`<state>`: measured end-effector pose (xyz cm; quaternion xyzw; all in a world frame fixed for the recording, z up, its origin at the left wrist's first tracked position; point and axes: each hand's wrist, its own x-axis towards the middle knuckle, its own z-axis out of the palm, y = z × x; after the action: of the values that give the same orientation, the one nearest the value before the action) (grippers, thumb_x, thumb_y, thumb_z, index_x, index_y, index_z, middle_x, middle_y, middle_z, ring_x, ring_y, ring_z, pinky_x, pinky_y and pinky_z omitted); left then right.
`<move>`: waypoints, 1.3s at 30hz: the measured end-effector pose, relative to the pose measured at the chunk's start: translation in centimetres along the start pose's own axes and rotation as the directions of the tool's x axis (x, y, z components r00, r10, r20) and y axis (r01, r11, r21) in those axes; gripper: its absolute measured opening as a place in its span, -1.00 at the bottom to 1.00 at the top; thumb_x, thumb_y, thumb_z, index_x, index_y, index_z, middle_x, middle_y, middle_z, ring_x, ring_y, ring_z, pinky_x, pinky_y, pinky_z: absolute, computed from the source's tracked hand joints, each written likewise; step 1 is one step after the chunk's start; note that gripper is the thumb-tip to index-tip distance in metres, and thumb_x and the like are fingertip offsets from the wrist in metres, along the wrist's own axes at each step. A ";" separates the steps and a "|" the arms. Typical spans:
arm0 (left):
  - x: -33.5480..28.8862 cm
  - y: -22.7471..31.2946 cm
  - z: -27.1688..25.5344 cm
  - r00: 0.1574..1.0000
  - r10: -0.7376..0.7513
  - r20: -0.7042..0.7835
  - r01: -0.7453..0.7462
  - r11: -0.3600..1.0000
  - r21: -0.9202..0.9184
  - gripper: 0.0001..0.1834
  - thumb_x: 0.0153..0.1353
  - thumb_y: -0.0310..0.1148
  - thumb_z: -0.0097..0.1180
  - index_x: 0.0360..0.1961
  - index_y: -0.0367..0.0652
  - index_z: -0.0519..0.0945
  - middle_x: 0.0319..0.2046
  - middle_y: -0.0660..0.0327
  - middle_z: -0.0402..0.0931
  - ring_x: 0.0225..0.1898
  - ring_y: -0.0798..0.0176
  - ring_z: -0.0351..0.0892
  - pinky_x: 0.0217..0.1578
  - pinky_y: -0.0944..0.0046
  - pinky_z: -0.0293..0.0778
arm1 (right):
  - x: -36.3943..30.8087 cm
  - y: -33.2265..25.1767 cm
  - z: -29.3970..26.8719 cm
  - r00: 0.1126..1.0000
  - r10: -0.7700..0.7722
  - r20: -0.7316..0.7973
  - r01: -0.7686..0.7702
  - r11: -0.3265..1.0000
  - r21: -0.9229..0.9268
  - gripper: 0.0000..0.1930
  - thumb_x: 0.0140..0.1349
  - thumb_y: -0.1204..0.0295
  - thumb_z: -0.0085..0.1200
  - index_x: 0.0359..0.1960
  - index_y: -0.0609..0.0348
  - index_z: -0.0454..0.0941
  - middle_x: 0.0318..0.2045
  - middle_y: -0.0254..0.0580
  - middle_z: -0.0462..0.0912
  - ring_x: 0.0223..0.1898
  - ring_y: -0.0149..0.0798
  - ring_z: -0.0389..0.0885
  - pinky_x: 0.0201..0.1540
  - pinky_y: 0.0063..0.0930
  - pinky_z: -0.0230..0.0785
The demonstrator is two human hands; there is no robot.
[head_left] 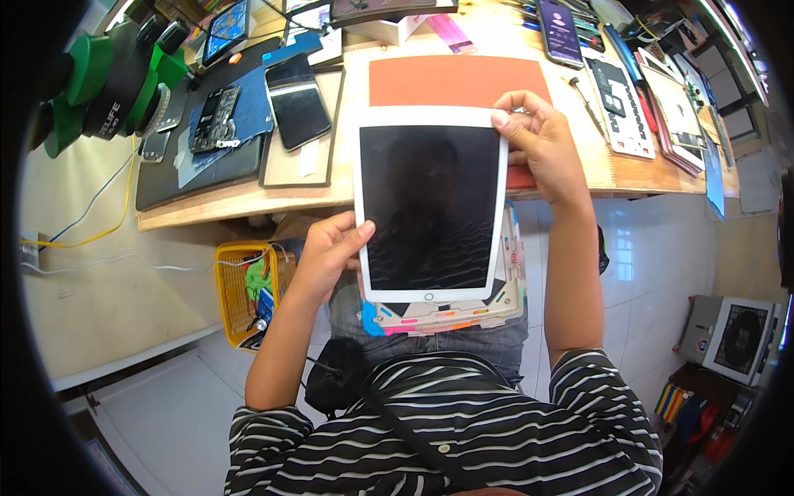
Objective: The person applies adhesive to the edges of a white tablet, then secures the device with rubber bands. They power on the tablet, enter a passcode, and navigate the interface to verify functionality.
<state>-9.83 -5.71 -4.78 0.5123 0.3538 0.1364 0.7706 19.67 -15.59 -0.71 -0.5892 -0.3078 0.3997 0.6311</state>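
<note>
White tablet (430,207) is up btwn the hands — L hand (333,252) pinching its left edge, R hand (542,145) its top-right corner. Edge grips only, so a slipped thumb could drop & prob. crack it. Left of L hand — yellow basket (231,299) w/ green item (256,274), blue item (265,302) inside.

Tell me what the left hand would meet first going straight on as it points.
The white-framed tablet, whose left edge the left hand holds; depth behind it is unclear.
</note>
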 end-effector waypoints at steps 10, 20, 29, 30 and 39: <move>0.0 0.0 0.0 0.999 0.001 0.036 -0.001 1.000 0.014 -0.66 0.39 -0.31 0.17 0.08 -0.30 0.59 -0.32 0.28 0.67 -0.43 0.52 0.60 -0.43 0.51 0.53 | 0.4 0.5 -0.6 0.999 -0.042 0.031 0.044 0.998 -0.050 -0.85 0.38 0.45 0.18 -0.15 0.22 0.48 -0.40 -0.36 0.60 -0.38 -0.55 0.63 -0.34 -0.62 0.60; 0.2 0.2 0.8 0.998 0.038 0.042 -0.038 0.999 0.003 -0.68 0.37 -0.29 0.21 0.01 -0.33 0.62 -0.22 0.22 0.67 -0.23 0.45 0.60 -0.18 0.40 0.50 | 0.2 0.5 -0.3 0.999 -0.036 0.015 0.036 0.999 -0.025 -0.85 0.37 0.44 0.18 -0.15 0.20 0.49 -0.41 -0.34 0.63 -0.40 -0.54 0.63 -0.37 -0.63 0.58; 0.9 -0.5 2.0 0.995 -0.057 0.080 0.066 0.990 -0.123 -0.61 0.33 -0.27 0.26 0.02 -0.37 0.60 -0.16 0.05 0.68 -0.14 0.28 0.67 -0.12 0.26 0.59 | -0.2 -0.1 0.4 0.998 -0.035 -0.053 0.034 0.999 -0.031 -0.81 0.34 0.44 0.22 -0.13 0.26 0.52 -0.44 -0.23 0.70 -0.42 -0.49 0.66 -0.40 -0.59 0.59; 0.9 -0.7 2.0 0.995 -0.048 0.083 0.060 0.987 -0.147 -0.62 0.33 -0.27 0.27 0.01 -0.37 0.61 -0.16 0.06 0.68 -0.15 0.28 0.67 -0.12 0.26 0.59 | -0.3 -0.1 0.6 0.997 -0.041 -0.058 0.039 0.999 -0.030 -0.81 0.34 0.46 0.22 -0.12 0.29 0.53 -0.45 -0.21 0.71 -0.42 -0.48 0.66 -0.39 -0.58 0.60; 0.9 -0.3 2.7 0.991 0.127 0.040 -0.117 0.971 -0.207 -0.74 0.32 -0.34 0.27 -0.08 -0.31 0.65 -0.21 0.12 0.69 -0.25 0.34 0.67 -0.19 0.31 0.59 | -0.6 0.4 1.0 0.982 -0.147 -0.120 0.129 0.981 -0.143 -0.77 0.37 0.42 0.19 -0.07 0.32 0.53 -0.41 -0.18 0.72 -0.41 -0.48 0.67 -0.40 -0.59 0.58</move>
<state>-7.40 -7.21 -4.74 0.4549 0.2853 0.2055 0.8182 18.47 -15.56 -0.89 -0.6323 -0.3327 0.2940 0.6349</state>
